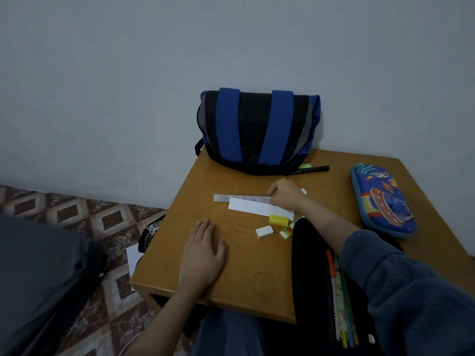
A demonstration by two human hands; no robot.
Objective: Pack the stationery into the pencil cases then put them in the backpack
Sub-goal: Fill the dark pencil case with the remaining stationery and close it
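A blue and black backpack (258, 129) stands at the back of the small wooden table (167, 265). My right hand (284, 195) pinches the right end of a clear ruler (239, 198), which lies beside a white ruler (253, 208). My left hand (201, 253) rests flat on the tabletop, fingers straight. A yellow eraser (279, 220), a white eraser (264, 231) and a small labelled eraser (286, 232) lie close together. A black pencil case (323, 278) lies open under my right forearm, with pencils in its mesh pocket. A blue cartoon pencil case (383, 199) lies shut at the right.
A black marker (309, 170) and a green sticky note (305, 166) lie by the backpack's base. A dark bag (150, 233) and white paper (133, 258) sit on the patterned floor left of the table. A dark mass (38, 278) fills the lower left.
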